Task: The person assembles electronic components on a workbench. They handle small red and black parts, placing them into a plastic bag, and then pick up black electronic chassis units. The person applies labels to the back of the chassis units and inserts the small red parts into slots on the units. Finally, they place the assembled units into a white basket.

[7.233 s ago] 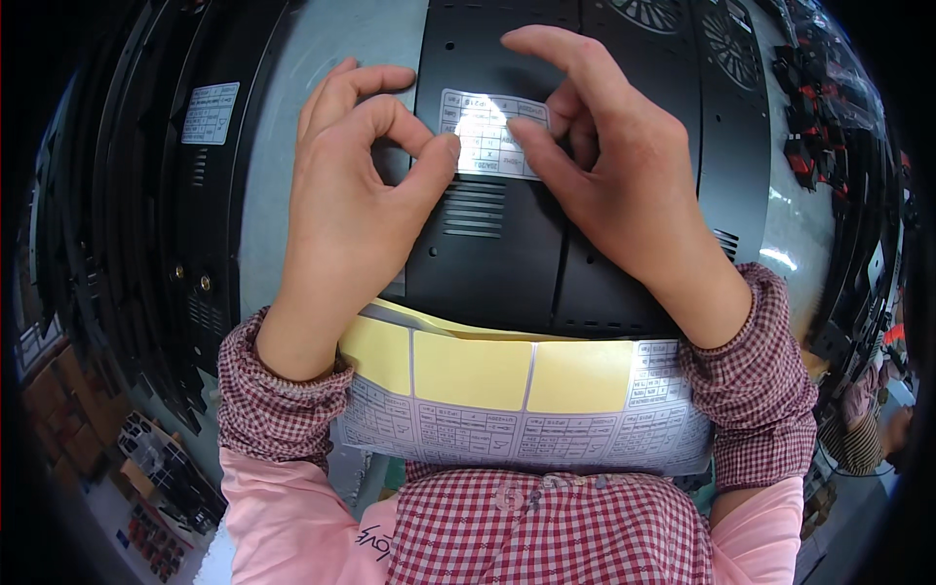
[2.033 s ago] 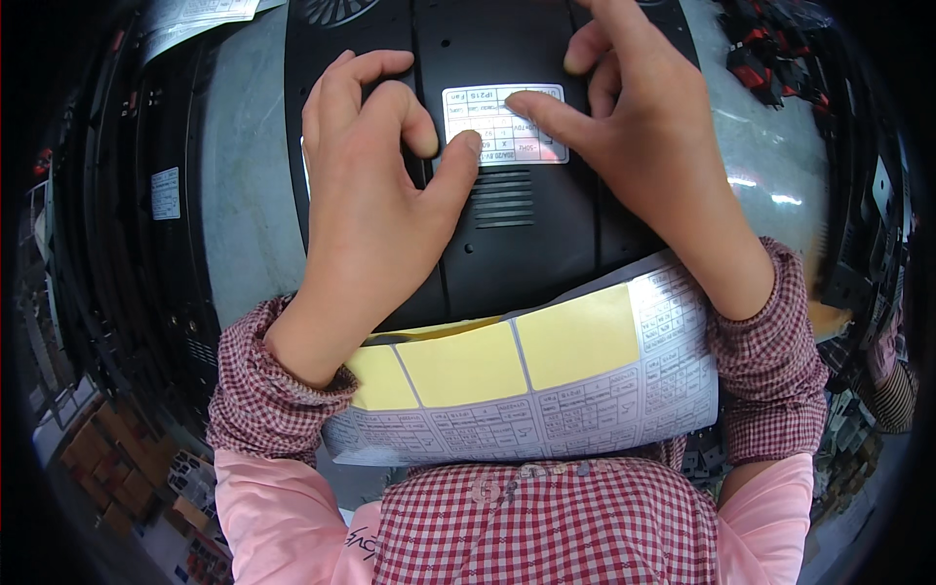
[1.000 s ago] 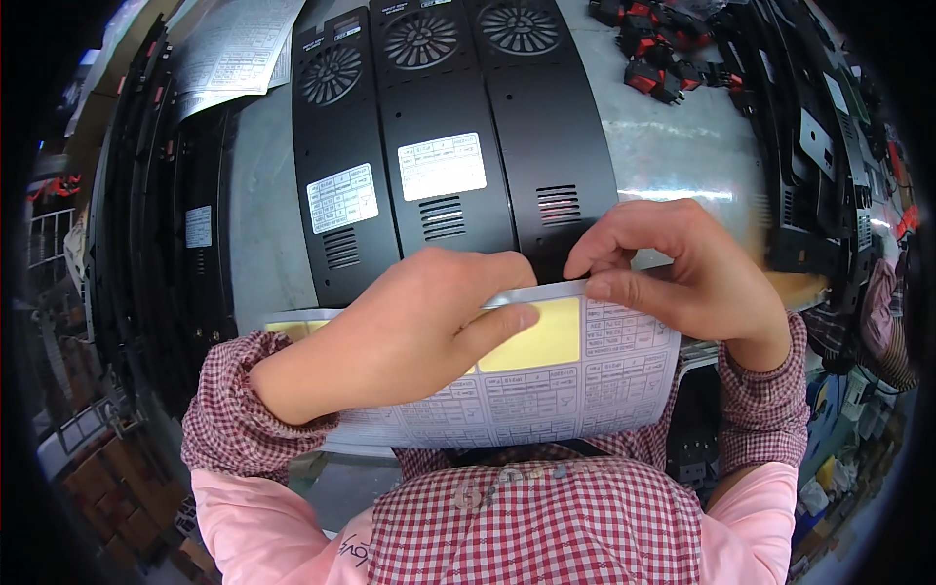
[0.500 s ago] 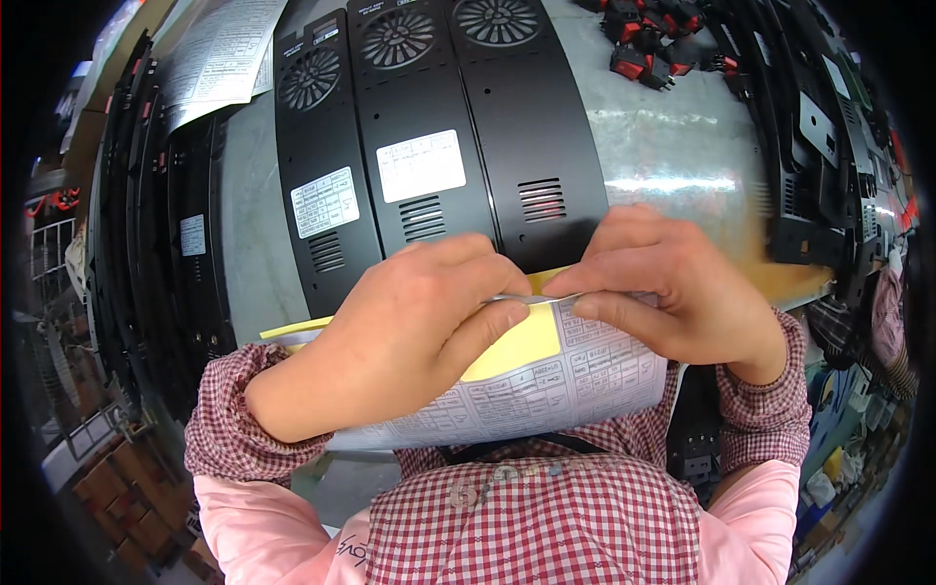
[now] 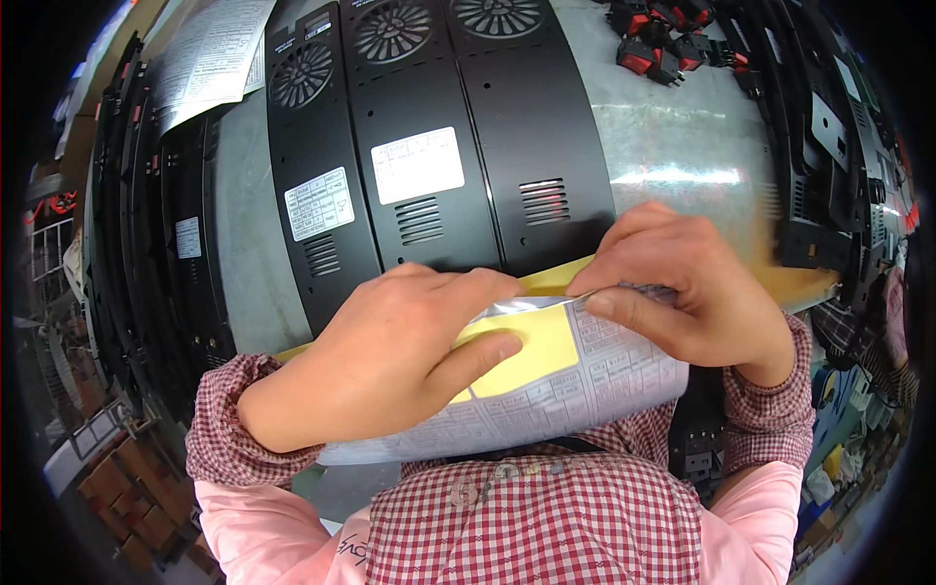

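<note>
Both hands, off the black panel [image 5: 526, 146] since earlier, now pinch the label sheet [image 5: 585, 375] in their fingers.

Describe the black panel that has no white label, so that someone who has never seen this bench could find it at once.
Start at the metal bench, where three long black panels lie side by side above the hands. The unlabelled panel is the right one, next to the bare metal. Its neighbours, the middle panel and the left panel, each carry a white label; it shows only a round fan grille and a small slotted vent.

Matt black metal panels [image 5: 487, 146], brushed shiny steel tabletop [image 5: 673, 146], glossy paper label sheet [image 5: 575, 380], checked cloth sleeves [image 5: 224, 429]
</note>
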Demonstrator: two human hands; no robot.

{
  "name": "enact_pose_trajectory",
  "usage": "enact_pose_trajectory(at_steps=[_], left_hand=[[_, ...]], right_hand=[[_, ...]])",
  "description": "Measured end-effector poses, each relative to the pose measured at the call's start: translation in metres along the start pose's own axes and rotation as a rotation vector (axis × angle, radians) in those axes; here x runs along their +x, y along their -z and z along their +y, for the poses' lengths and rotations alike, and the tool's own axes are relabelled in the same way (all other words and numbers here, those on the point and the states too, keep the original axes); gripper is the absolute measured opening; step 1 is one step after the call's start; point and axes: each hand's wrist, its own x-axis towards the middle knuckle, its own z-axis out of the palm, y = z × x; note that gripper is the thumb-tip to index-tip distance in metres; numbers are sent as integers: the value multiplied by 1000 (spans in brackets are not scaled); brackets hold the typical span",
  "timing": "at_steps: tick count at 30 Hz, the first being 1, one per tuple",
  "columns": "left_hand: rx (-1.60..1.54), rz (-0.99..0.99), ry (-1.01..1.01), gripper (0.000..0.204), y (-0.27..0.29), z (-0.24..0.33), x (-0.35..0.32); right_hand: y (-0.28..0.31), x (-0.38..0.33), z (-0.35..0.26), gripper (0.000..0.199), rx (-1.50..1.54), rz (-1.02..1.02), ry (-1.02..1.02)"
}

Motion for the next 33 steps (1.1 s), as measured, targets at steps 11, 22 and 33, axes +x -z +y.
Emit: enact_pose_trajectory(at_steps=[11,22,33], left_hand=[[-510,-175,72,25,8,-7,-11],[-598,-143,83,19,5,-11,-17],[-205,177,-161,18,-4,6,0]], right_hand=[[4,-16,-11,14,-168,99,85],[1,-16,-14,11,-186,117,136],[-13,0,-14,17,-236,148,176]])
